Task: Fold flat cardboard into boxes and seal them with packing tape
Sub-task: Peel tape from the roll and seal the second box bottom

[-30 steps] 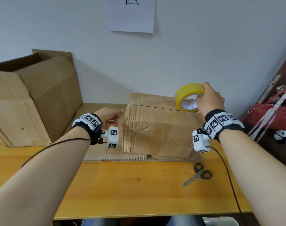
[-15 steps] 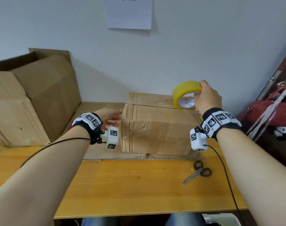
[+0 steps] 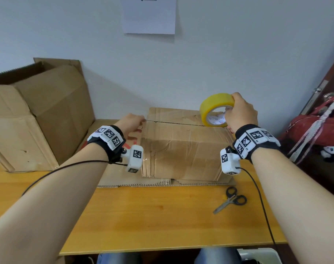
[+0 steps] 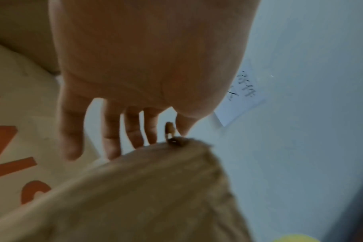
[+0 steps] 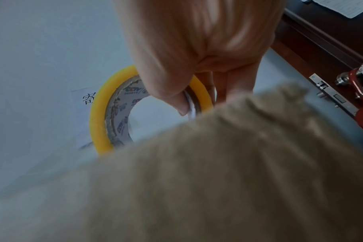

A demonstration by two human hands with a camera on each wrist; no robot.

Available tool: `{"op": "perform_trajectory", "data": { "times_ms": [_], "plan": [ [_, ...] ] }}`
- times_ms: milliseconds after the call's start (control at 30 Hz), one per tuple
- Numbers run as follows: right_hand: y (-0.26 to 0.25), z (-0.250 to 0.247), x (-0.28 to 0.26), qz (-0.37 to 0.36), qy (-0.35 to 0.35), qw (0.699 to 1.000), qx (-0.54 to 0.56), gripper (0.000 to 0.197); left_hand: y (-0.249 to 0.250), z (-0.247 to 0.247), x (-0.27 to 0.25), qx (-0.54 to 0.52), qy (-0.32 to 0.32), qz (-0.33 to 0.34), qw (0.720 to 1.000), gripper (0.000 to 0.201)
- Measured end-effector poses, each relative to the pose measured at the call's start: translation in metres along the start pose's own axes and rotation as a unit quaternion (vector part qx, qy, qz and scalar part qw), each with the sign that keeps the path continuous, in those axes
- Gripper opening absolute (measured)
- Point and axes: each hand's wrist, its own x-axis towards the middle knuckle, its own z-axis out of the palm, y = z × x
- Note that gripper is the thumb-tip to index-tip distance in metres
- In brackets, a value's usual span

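Folded box (image 3: 183, 145) sits on flat cardboard (image 3: 113, 176) at the back of the table (image 3: 143, 216), against the wall, top seam running left-right; my right hand (image 3: 240, 114) grips the yellow tape roll (image 3: 213, 109) over the seam's right end; my left hand (image 3: 131, 123) is at the seam's left edge, fingers straight, thumb tip at the corner; scissors (image 3: 230, 200) lie right front; big open carton (image 3: 38, 119) stands left; table front is free.
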Motion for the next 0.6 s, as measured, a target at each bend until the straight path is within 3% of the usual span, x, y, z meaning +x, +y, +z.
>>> {"op": "perform_trajectory", "data": {
  "times_ms": [100, 233, 300, 367, 467, 600],
  "plan": [
    [0.001, -0.004, -0.003, 0.010, -0.010, 0.999, 0.034, 0.017, 0.010, 0.002, -0.004, 0.046, -0.040, 0.000, 0.998, 0.047],
    [0.003, -0.009, -0.009, 0.052, -0.038, 0.993, 0.096, 0.013, 0.003, -0.003, -0.007, 0.098, -0.127, -0.077, 0.984, 0.082],
    [0.005, -0.011, -0.012, 0.075, -0.060, 0.988, 0.118, 0.008, 0.003, 0.000, -0.017, 0.059, -0.181, -0.105, 0.976, 0.076],
    [0.003, -0.014, -0.015, 0.096, -0.076, 0.982, 0.145, 0.004, 0.004, 0.000, -0.019, 0.020, -0.189, -0.104, 0.976, 0.067],
    [-0.007, -0.017, -0.021, 0.114, -0.101, 0.972, 0.181, 0.006, 0.009, -0.006, -0.016, 0.015, -0.086, -0.080, 0.993, 0.081],
    [-0.030, -0.018, -0.034, 0.142, -0.172, 0.927, 0.303, 0.027, 0.023, -0.012, -0.017, -0.029, 0.105, 0.036, 0.993, 0.069]
  ]
}}
